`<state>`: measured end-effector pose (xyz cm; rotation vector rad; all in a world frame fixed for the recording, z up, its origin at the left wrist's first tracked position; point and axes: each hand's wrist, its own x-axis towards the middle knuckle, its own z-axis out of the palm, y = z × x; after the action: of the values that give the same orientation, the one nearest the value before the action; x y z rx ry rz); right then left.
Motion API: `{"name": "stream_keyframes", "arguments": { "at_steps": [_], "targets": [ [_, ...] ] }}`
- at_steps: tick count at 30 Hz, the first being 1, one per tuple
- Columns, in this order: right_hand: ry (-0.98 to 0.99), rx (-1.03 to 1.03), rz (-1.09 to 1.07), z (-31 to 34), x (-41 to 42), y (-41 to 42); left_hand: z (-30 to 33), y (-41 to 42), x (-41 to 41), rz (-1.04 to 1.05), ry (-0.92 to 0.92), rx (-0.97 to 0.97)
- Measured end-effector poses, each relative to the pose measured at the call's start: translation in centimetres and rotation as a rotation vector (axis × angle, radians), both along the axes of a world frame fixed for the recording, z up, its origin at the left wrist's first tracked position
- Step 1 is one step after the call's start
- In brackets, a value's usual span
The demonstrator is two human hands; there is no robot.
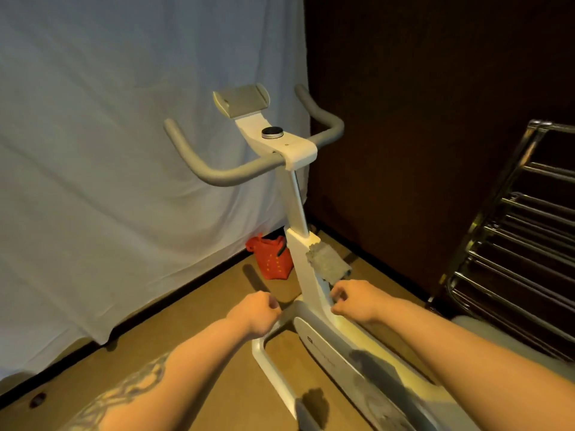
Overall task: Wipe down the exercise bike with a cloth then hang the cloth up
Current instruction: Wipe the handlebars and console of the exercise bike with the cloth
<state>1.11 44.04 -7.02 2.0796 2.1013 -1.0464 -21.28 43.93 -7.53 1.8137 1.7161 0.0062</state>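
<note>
Your right hand (351, 301) sits against the right side of the bike (306, 265) frame, low on the sloped white post, fingers curled inward; the cloth (328, 263) lies on the post just above them, grey and rumpled, draped over the frame's right edge. Whether your fingertips actually pinch the cloth's lower edge or only rest beside it cannot be told; the contact point is blurred. Your left hand (255, 315) is on the left of the frame, near the point where the base tube meets the post, fingers curled into a loose fist with nothing visible inside; it appears just beside the frame, contact uncertain. Left forearm carries a dark tattoo. Bike stands upright on a brown floor (193, 353): grey handlebars (224, 174), a round knob (272, 132) on the white head, a tablet tray (241, 99) above it. Behind the post, a red bag (273, 259) on the floor, against a white sheet (109, 150) hung as backdrop. To your right, a metal rack (516, 244) with horizontal bars stands beside the dark wall, well apart from the cloth.
</note>
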Motion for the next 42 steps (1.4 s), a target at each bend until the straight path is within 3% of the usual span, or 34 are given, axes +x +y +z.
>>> {"name": "stream_keyframes", "arguments": {
  "at_steps": [10, 19, 23, 26, 32, 37, 42],
  "targets": [
    [0.008, -0.02, -0.192, -4.5, 0.8, 7.4, -4.8, 10.7, 1.8, -0.14, -0.029, -0.106],
    [-0.013, -0.038, -0.517, -8.8, 0.7, 14.2, -8.1, 20.9, 7.4, -0.351, -0.088, -0.018],
    [-0.05, 0.059, -0.591, -10.4, 1.5, 16.7, -9.8, 24.6, 8.9, -0.406, -0.132, -0.02],
    [-0.068, 0.051, -0.63, -12.1, 1.7, 17.6, -11.5, 25.7, 9.2, -0.502, -0.151, 0.009],
    [-0.038, 0.033, -0.7, -15.2, 1.3, 17.6, -13.2, 25.8, 9.2, -0.502, -0.242, -0.02],
    [-0.108, 0.036, -0.784, -14.5, 1.5, 17.4, -12.8, 25.5, 9.6, -0.488, -0.237, -0.031],
    [-0.041, 0.118, -0.791, -11.7, 1.6, 15.8, -10.7, 24.7, 9.7, -0.471, -0.239, -0.002]
  ]
}}
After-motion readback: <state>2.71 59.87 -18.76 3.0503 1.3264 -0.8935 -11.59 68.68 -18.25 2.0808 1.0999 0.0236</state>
